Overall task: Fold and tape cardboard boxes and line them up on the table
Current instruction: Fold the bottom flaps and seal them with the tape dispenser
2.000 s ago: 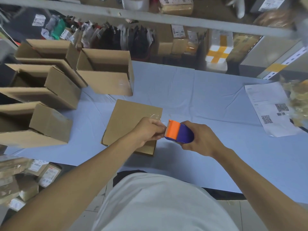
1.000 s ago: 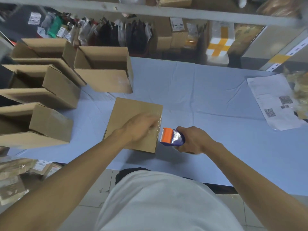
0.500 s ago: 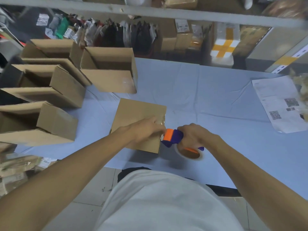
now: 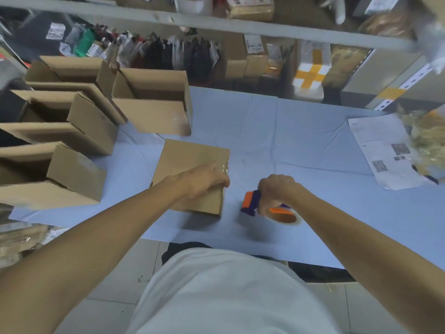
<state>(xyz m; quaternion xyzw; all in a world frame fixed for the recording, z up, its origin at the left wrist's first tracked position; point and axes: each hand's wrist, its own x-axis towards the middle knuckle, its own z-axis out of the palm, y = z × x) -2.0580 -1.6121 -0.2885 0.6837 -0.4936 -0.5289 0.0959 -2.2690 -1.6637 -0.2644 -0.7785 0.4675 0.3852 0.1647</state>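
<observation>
Cardboard box (image 4: 190, 169) lies closed near the front edge of the table (image 4: 301, 141), under your left hand (image 4: 204, 180).

Your left hand rests on the box's right part with fingers nearly straight, at the shiny tape on the right edge. Your right hand (image 4: 277, 191) grips the tape dispenser (image 4: 265, 208), which is just beside the box on the table. Four open boxes (image 4: 154, 109) stand along the left edge. A printed sheet (image 4: 385, 153) lies near the right edge.

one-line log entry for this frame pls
step: taping box | left hand: pressing tape on closed box | right hand: gripping tape dispenser, apart from box | open boxes: lined up left
</observation>
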